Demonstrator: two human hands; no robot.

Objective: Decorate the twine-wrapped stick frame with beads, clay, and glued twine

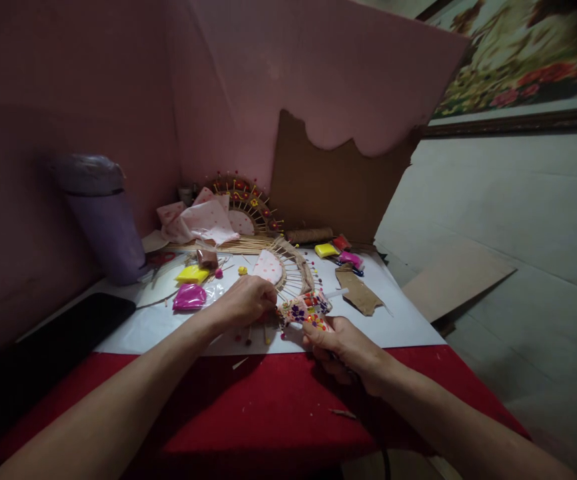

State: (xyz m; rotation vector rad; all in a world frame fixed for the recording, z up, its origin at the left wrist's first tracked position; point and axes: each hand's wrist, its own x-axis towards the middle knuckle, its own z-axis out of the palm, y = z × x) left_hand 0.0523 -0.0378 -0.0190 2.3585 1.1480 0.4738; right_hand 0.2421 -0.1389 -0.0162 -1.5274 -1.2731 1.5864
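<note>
My right hand (341, 347) is wrapped around a flower-patterned hot glue gun (306, 310), with a white glue stick (337, 293) showing at its back. The gun's front end points left, toward the fingertips of my left hand (251, 300). That hand is closed in a pinch at the lower edge of a half-round fan craft (294, 267); whatever the fingers hold is hidden. The craft has a dotted half-circle centre, thin stick spokes, a brown outer band and coloured bead tips. Part of it lies hidden under my hands and the gun.
At the back stand a finished-looking fan (243, 193), dotted cloth (201, 220) and a cardboard sheet (338, 180). Yellow clay (192, 274) and magenta clay (189, 297) packets lie left, near a purple tumbler (106, 227) and black phone-like slab (78, 327). A cardboard scrap (361, 290) lies right.
</note>
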